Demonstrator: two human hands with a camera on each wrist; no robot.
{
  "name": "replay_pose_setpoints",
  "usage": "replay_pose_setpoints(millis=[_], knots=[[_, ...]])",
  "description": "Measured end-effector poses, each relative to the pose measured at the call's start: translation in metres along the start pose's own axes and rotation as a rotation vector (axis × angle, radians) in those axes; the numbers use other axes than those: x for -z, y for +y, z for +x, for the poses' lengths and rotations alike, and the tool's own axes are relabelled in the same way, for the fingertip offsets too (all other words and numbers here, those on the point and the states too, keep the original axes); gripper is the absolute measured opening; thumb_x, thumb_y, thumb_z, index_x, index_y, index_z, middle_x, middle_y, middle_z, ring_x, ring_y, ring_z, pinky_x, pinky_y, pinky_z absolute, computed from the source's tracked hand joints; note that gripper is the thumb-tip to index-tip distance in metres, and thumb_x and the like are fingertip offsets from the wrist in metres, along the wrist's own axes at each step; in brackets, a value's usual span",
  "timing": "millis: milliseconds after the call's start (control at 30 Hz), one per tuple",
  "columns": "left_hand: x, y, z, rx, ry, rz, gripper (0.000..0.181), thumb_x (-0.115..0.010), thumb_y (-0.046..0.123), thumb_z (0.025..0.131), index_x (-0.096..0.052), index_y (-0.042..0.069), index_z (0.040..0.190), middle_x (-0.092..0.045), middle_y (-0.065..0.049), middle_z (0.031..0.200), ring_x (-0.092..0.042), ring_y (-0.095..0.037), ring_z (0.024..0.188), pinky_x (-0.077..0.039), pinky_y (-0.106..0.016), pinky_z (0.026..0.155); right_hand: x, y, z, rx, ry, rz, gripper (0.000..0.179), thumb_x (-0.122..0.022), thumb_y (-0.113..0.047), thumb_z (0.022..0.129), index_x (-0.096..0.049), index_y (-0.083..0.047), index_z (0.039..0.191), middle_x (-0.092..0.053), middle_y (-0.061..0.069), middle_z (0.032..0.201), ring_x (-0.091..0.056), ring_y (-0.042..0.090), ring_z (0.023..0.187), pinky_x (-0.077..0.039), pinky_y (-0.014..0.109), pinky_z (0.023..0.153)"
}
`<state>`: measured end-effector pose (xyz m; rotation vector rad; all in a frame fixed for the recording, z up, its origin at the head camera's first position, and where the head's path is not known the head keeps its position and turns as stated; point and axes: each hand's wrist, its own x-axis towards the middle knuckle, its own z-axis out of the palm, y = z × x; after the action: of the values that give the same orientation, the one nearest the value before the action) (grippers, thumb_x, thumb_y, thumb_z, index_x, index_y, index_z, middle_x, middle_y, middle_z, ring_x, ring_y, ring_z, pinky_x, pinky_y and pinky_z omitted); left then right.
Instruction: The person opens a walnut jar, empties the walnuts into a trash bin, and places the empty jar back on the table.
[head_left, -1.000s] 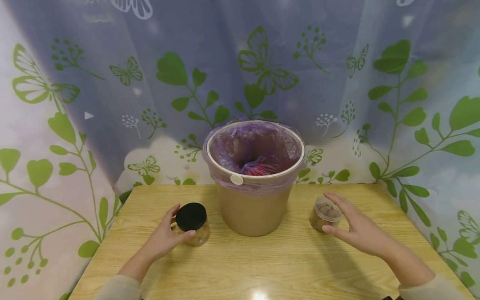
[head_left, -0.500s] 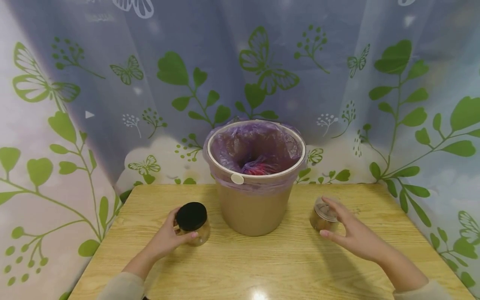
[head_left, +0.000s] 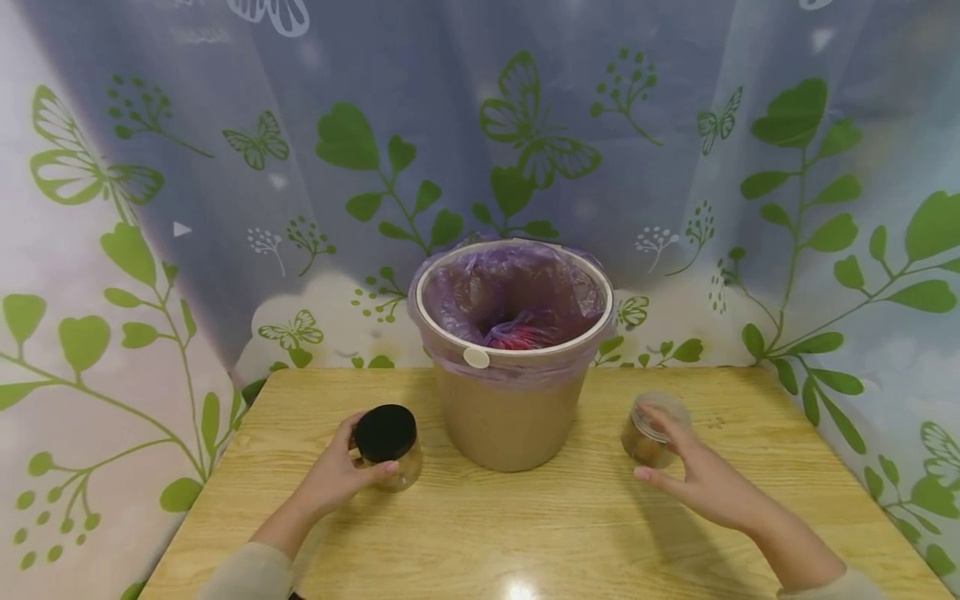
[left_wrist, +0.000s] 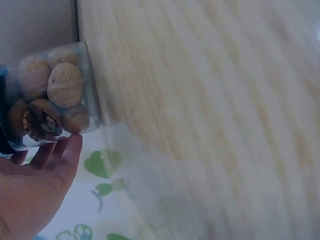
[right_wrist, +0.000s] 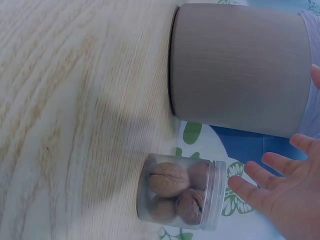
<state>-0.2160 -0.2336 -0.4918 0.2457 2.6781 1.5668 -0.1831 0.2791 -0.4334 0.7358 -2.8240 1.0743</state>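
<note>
We have our two hands well apart, one to each side of the tan bin [head_left: 510,421] with its purple liner [head_left: 457,292]. The left hand [head_left: 330,479] grips the black-lidded jar [head_left: 406,468], thumb in front and fingers behind; whether the table [head_left: 480,533] bears the jar's weight, we cannot tell. The clear-topped jar [right_wrist: 182,192] stands upright on the wood, and the right hand [head_left: 708,479] is spread just beside its rim, holding nothing; in the right wrist view a gap shows between fingers and jar. For a sound grasp, we think it best to bring that palm lower, so that thumb and fingers meet the wall below the rim rather than the top, since we cannot tell whether the top is a fastened lid. The walnuts [right_wrist: 168,179] inside look hard and loose, so we would expect them to roll at any tilt; keeping both jars upright and pressing evenly from opposite sides should suit. On the left, a light hold could slip on so smooth a wall, so we want firm contact there, clear of the bin
</note>
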Motion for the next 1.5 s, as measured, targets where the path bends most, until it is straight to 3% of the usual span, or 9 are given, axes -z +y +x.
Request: replay_pose_setpoints(millis=[300, 467, 633, 1000, 1200, 1500], knots=[[-0.003, 0.001, 0.0, 0.006, 0.021, 0.008, 0.097, -0.086, 0.03, 0.081, -0.027, 0.008, 0.154, -0.042, -0.021, 0.148, -0.051, -0.038, 0.126, -0.051, -0.048, 0.097, -0.004, -0.005, 0.0, 0.014, -0.004, -0.008, 0.08, -0.067, -0.029, 0.098, -0.02, -0.008, 0.159, -0.027, 0.02, 0.159, -0.037, 0.044, 0.139, -0.037, 0.059, 0.106], [-0.005, 0.001, 0.0, 0.016, 0.033, 0.037, 0.097, -0.087, 0.035, 0.079, -0.029, 0.009, 0.152, -0.046, -0.02, 0.145, -0.051, -0.037, 0.126, -0.052, -0.046, 0.095, -0.008, -0.006, -0.001, 0.022, 0.003, 0.013, 0.08, -0.068, -0.027, 0.097, -0.022, -0.006, 0.158, -0.03, 0.023, 0.157, -0.038, 0.049, 0.136, -0.037, 0.066, 0.102], [-0.006, 0.001, -0.001, 0.017, 0.043, 0.046, 0.098, -0.088, 0.036, 0.077, -0.031, 0.007, 0.151, -0.046, -0.02, 0.143, -0.053, -0.037, 0.124, -0.053, -0.044, 0.094, -0.013, -0.008, -0.001, 0.021, 0.014, 0.009, 0.079, -0.07, -0.028, 0.096, -0.025, -0.009, 0.158, -0.031, 0.023, 0.157, -0.039, 0.054, 0.134, -0.037, 0.073, 0.097], [-0.014, 0.004, -0.004, 0.022, 0.047, 0.035, 0.096, -0.09, 0.036, 0.075, -0.036, 0.007, 0.148, -0.051, -0.017, 0.137, -0.056, -0.036, 0.122, -0.054, -0.042, 0.091, -0.015, -0.01, 0.001, 0.024, 0.011, 0.035, 0.078, -0.069, -0.027, 0.096, -0.025, -0.009, 0.158, -0.029, 0.021, 0.159, -0.043, 0.053, 0.131, -0.04, 0.07, 0.097], [-0.016, 0.006, -0.005, 0.011, 0.047, 0.013, 0.094, -0.089, 0.035, 0.076, -0.037, 0.008, 0.148, -0.052, -0.016, 0.136, -0.057, -0.034, 0.119, -0.055, -0.04, 0.09, -0.018, -0.011, 0.002, 0.025, 0.003, 0.062, 0.075, -0.068, -0.026, 0.097, -0.025, -0.015, 0.159, -0.029, 0.02, 0.159, -0.041, 0.052, 0.133, -0.039, 0.068, 0.099], [-0.021, 0.018, -0.008, -0.007, 0.048, -0.027, 0.091, -0.09, 0.032, 0.076, -0.038, 0.01, 0.148, -0.054, -0.015, 0.134, -0.056, -0.031, 0.119, -0.056, -0.033, 0.087, -0.024, -0.015, 0.006, 0.035, -0.012, 0.118, 0.074, -0.065, -0.026, 0.099, -0.023, -0.018, 0.159, -0.03, 0.019, 0.159, -0.038, 0.048, 0.137, -0.039, 0.064, 0.102]])
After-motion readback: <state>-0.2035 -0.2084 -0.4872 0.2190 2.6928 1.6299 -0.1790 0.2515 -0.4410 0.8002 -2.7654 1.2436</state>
